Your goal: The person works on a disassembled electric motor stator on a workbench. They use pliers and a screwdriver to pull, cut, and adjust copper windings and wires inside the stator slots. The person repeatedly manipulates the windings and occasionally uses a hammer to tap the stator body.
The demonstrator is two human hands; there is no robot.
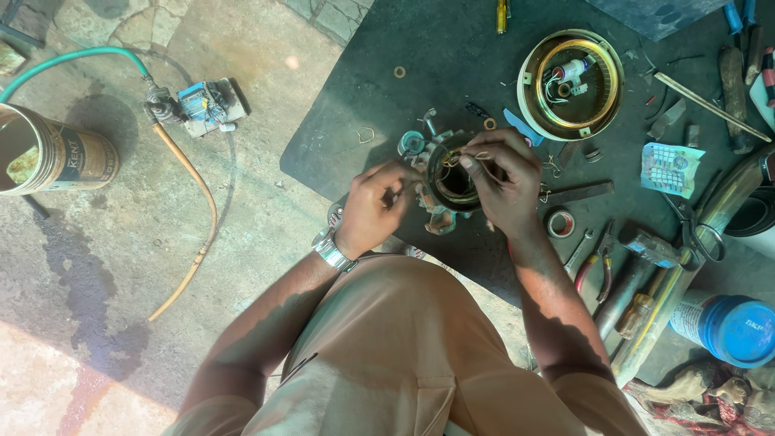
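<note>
- The motor winding [449, 179], a round ring of copper coils, sits between both hands at the near edge of the dark mat [379, 97], directly ahead of the person.
- Right hand [502, 179] lies over the ring's right rim, fingers narrowed in a pinch on a thin wire [467, 156] looped across the top.
- Left hand [373, 206] is at the ring's left side, fingers curled close; what it grips, if anything, cannot be told.
- The ring lies flat, opening upward; it shows no long axis. Both hands touch it; the right is more fully over it.
- Far right of the ring stands a round metal housing [570, 84] with a brass-coloured inner band.
- To the right lie pliers [596, 262], a roll of tape [559, 223], scissors [696, 234] and a blue-lidded tub [731, 325].
- Surface: mat laid on a bare concrete floor [242, 186], partly damp.
- Far left: a tin can [48, 152], a green hose [73, 58] and a small pump [202, 103].
</note>
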